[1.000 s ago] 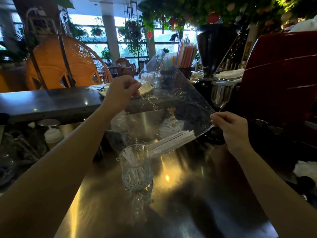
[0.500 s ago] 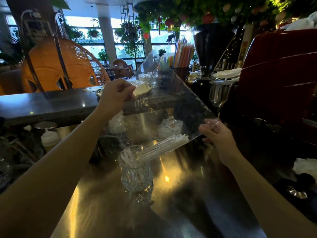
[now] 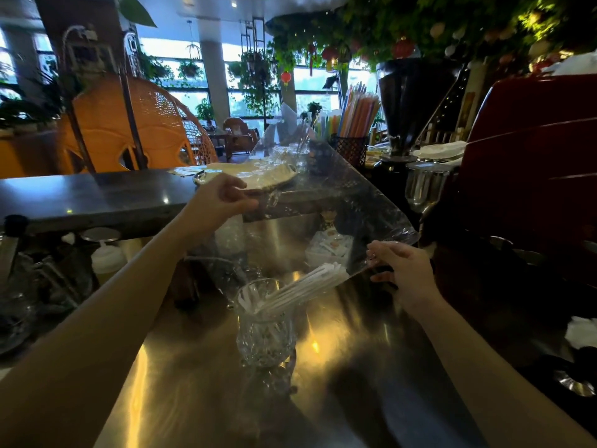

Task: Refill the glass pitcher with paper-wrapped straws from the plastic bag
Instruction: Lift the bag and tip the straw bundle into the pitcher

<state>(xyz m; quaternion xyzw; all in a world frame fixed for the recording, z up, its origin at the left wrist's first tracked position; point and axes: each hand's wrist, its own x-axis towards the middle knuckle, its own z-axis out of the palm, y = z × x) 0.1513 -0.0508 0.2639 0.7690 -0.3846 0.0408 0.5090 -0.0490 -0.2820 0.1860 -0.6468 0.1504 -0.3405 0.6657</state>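
Pitcher: cut glass, upright on steel tabletop, lower centre of frame. Holds white paper-wrapped straws; some stand inside.

Straws: bundle lies slanted, lower ends in pitcher mouth, upper ends toward centre-right, inside lower edge of bag.

Bag: clear plastic, large, held tilted above pitcher, open end down at pitcher rim, far corner rising to upper centre.

L hand: centre-left, grip pinched on bag's upper edge, thumb & fingers closed on the film.

R hand: centre-right, at bag's lower right corner. Fingers loosely spread, tips touching plastic; whether grip is closed on it — can't tell.

Background: orange chair upper left; mesh cup w/ coloured straws upper centre-right; red machine right; squeeze bottle left, under raised ledge.
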